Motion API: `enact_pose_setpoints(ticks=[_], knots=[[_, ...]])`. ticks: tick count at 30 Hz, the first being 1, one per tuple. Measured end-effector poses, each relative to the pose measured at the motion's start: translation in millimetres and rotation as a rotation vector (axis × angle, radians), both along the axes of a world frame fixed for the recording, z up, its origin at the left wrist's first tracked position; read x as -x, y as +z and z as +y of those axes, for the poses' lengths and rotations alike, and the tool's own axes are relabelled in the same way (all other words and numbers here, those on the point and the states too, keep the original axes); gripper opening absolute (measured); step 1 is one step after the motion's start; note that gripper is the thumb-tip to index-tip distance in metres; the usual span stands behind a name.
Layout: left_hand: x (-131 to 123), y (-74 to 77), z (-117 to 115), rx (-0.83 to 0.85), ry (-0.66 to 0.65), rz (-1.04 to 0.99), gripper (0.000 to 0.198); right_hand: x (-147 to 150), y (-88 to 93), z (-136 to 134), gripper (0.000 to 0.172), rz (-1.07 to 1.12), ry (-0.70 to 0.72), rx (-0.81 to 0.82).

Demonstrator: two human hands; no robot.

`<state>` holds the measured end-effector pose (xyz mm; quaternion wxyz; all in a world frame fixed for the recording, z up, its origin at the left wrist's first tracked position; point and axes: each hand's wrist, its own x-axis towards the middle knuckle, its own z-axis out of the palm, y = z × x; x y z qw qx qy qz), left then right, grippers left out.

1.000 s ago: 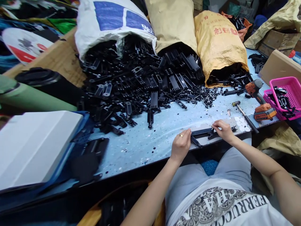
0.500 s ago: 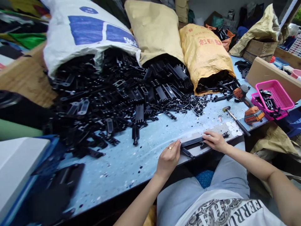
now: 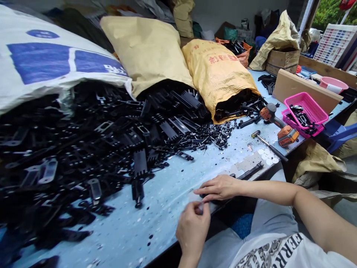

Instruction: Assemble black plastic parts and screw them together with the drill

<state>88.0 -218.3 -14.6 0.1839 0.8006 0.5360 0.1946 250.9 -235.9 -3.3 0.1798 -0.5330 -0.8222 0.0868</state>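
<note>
A long black plastic bar [image 3: 249,172] lies along the front edge of the bench, partly covered by my right hand and forearm. My right hand [image 3: 221,187] reaches across to the bar's left end, its fingers closed over a dark part there. Just below, my left hand [image 3: 193,227] is curled in a pinch close to the right fingertips. Whatever sits between the left fingers is too hidden to name. Under the bar runs a grey worn strip [image 3: 247,162] on the bench top.
Black plastic parts [image 3: 111,149] spill in a heap from a white-blue sack [image 3: 92,61], a tan sack [image 3: 150,52] and a yellow sack [image 3: 220,67]. A hammer [image 3: 269,145], an orange cordless drill [image 3: 281,128] and a pink basket [image 3: 306,109] are at the right.
My right hand has slid left along the bar to its left end, close to my left hand. The left hand has curled tighter. The view has shifted, too.
</note>
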Motion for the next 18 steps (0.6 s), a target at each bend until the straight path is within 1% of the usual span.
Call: enact_pose_setpoints(ticks=[2,3,5,8,13,16,18], knots=[[-8.5,3.5,-8.1,0.175,-0.056,0.238,0.04,-2.9,0.6,-0.4,0.045,0.052,0.016,0.021],[-14.4,4.6,-10.9,0.233,-0.073,0.306,0.043,-3.6,0.7,-0.3,0.044,0.068,0.017,0.029],[-26.7,5.6,-13.9,0.272,-0.05,0.365,0.047,-3.7,-0.2,0.5,0.043,0.07,0.005,0.044],[-37.7,4.4,-13.3,0.258,-0.006,0.39,0.049,-2.7,-3.5,2.1,0.041,0.056,-0.013,0.044],[-30.9,-2.5,-12.1,0.184,-0.019,0.433,0.05,-2.7,-9.3,0.1,0.042,-0.037,-0.022,0.003],[-27.3,-8.0,-15.6,0.092,-0.023,0.409,0.045,0.8,-11.7,0.3,0.042,-0.07,-0.056,-0.013],[-25.0,-12.2,-16.9,-0.004,-0.057,0.388,0.043,4.2,-11.5,1.6,0.042,-0.085,-0.072,-0.013]])
